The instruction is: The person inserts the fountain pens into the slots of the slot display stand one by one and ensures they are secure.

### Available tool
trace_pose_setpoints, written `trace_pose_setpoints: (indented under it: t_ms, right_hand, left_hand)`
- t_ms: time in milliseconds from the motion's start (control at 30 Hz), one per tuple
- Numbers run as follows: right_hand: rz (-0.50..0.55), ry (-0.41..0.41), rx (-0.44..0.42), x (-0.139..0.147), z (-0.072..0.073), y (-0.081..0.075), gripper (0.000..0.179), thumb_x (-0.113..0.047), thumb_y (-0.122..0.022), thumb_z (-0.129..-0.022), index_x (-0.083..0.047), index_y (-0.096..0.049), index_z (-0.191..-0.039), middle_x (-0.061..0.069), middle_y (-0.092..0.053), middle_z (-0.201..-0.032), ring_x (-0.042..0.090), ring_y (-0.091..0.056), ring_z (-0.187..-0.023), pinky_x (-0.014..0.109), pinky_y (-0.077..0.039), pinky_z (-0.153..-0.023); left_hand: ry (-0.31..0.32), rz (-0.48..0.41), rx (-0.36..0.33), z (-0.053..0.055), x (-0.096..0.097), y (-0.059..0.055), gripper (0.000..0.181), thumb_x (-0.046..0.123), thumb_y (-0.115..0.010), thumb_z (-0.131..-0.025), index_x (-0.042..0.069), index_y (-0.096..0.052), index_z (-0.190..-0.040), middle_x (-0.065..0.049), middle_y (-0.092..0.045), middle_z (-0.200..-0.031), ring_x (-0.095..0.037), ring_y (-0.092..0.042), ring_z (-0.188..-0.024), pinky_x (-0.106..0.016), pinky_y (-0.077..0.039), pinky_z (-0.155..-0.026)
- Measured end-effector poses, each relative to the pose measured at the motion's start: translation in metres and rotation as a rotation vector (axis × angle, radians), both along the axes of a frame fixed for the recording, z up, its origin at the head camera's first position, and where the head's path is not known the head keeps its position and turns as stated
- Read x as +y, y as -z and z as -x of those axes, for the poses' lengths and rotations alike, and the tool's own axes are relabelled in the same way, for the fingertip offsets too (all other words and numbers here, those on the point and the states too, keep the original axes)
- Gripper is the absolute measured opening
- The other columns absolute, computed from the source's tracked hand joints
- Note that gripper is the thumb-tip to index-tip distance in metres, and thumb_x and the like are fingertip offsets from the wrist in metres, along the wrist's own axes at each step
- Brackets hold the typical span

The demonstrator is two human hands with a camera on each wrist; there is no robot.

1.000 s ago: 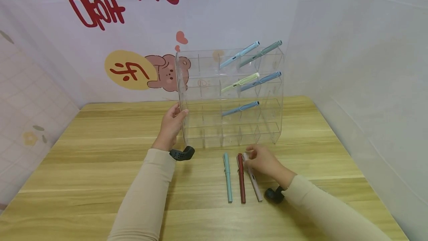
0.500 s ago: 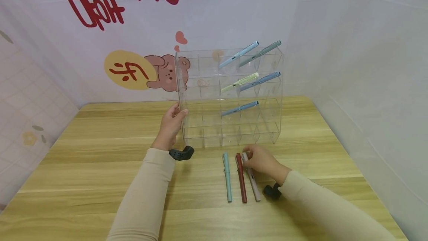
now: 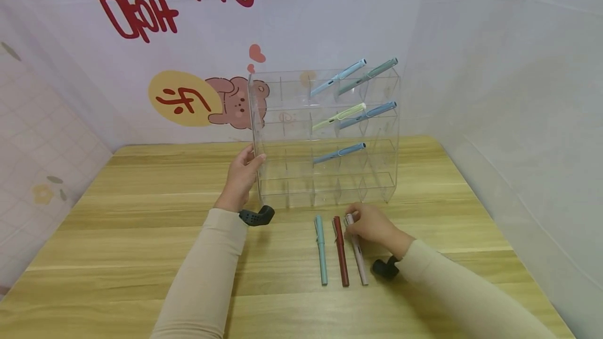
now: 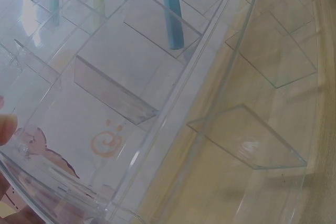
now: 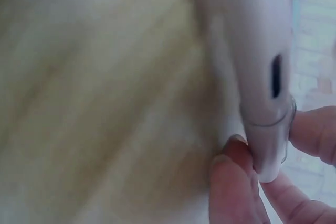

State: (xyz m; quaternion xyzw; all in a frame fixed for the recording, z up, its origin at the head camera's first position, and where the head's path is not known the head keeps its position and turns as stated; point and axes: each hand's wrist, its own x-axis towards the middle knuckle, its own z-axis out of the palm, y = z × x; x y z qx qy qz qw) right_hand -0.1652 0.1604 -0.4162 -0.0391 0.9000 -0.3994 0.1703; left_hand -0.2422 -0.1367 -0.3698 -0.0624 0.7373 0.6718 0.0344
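Observation:
In the head view my left hand grips the left side of a clear acrylic pen rack, thumb in front. The left wrist view shows the rack's slanted dividers and a thumb tip at its edge. My right hand pinches the capped end of a pale pinkish pen in front of the rack. Up close in the right wrist view, fingertips sit on both sides of that pen's cap. Left of it lie a dark red pen and a light teal pen.
Several pens lean in the rack: a light blue pen and a grey-green pen on top, a pale green pen and a blue pen below, another blue pen lower. A wooden table carries everything; a printed curtain hangs behind.
The pale pinkish pen has turned slightly under my right fingers, its clip now facing more to the left. The dark red pen has tilted a little. My left hand keeps its grip.

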Motion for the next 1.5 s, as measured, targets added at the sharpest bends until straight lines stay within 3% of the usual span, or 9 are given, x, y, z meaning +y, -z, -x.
trace_pose_setpoints:
  t_ms: [233, 467, 933, 1033, 1200, 1500]
  right_hand:
    - [0.158, 0.064, -0.007, 0.015, 0.001, -0.013, 0.042, 0.000, -0.063, -0.083, 0.009, -0.052, -0.121, 0.021, -0.059, -0.099, 0.023, -0.060, -0.075, 0.033, -0.053, -0.062]
    - [0.231, 0.169, 0.038, 0.029, 0.006, -0.037, 0.045, -0.002, -0.060, -0.086, 0.007, -0.048, -0.129, 0.018, -0.055, -0.100, 0.018, -0.060, -0.071, 0.037, -0.056, -0.065]
    - [0.428, 0.421, 0.242, 0.047, 0.010, -0.075, 0.051, -0.007, -0.058, -0.091, 0.007, -0.039, -0.136, 0.013, -0.052, -0.108, 0.005, -0.062, -0.076, 0.024, -0.056, -0.069]
    - [0.503, 0.523, 0.286, 0.048, 0.013, -0.083, 0.045, -0.006, -0.059, -0.090, 0.000, -0.043, -0.132, 0.007, -0.053, -0.105, 0.004, -0.063, -0.076, 0.022, -0.056, -0.069]
    - [0.687, 0.685, 0.366, 0.044, 0.017, -0.093, 0.034, 0.002, -0.061, -0.087, -0.015, -0.049, -0.114, 0.005, -0.055, -0.100, 0.008, -0.063, -0.075, 0.021, -0.055, -0.065]
    - [0.936, 0.797, 0.539, 0.039, 0.026, -0.103, 0.036, 0.005, -0.064, -0.085, -0.010, -0.049, -0.113, 0.009, -0.055, -0.104, 0.015, -0.062, -0.080, 0.022, -0.055, -0.062]
  left_hand:
    - [0.002, -0.011, -0.001, 0.000, -0.001, 0.000, 0.058, 0.028, -0.055, -0.099, 0.020, -0.033, -0.152, -0.009, -0.040, -0.146, -0.028, -0.041, -0.131, -0.049, -0.035, -0.107]
    - [-0.005, -0.007, 0.003, 0.001, -0.002, 0.001, 0.057, 0.028, -0.055, -0.099, 0.019, -0.033, -0.151, -0.011, -0.039, -0.147, -0.029, -0.041, -0.131, -0.050, -0.036, -0.106]
    - [0.000, -0.006, 0.004, 0.001, -0.002, 0.002, 0.056, 0.029, -0.055, -0.099, 0.020, -0.035, -0.150, -0.010, -0.042, -0.144, -0.029, -0.041, -0.130, -0.050, -0.036, -0.105]
    - [0.002, -0.009, 0.002, 0.001, -0.002, 0.002, 0.056, 0.029, -0.055, -0.099, 0.021, -0.035, -0.151, -0.009, -0.042, -0.145, -0.028, -0.041, -0.130, -0.050, -0.036, -0.106]
    - [0.004, -0.013, 0.004, 0.001, -0.002, 0.002, 0.057, 0.029, -0.055, -0.099, 0.020, -0.034, -0.151, -0.010, -0.041, -0.145, -0.028, -0.041, -0.130, -0.049, -0.035, -0.106]
    - [0.002, -0.018, 0.011, 0.001, -0.001, 0.002, 0.056, 0.028, -0.055, -0.099, 0.019, -0.036, -0.150, -0.011, -0.043, -0.143, -0.028, -0.042, -0.128, -0.050, -0.036, -0.106]
